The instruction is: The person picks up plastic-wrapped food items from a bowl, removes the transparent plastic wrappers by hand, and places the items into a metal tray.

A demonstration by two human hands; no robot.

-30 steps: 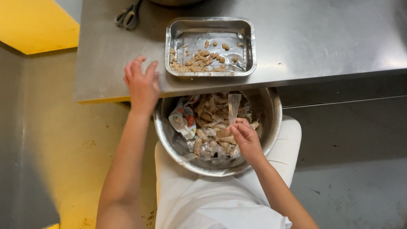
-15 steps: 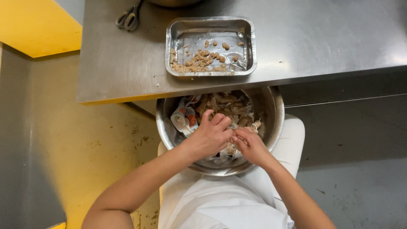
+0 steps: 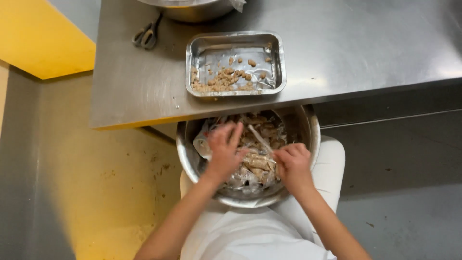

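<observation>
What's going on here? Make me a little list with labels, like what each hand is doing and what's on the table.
left hand: fingers spread, reaching into the bowl, touching the wrappers
right hand: closed around a thin clear strip of wrapper
big metal bowl: on the person's lap, half under the table edge, full of clear wrappers and brown pieces
metal tray: on the steel table, brown crumbs along its near side
steel table: shiny, mostly bare to the right
scissors: on the table, left of the tray
</observation>
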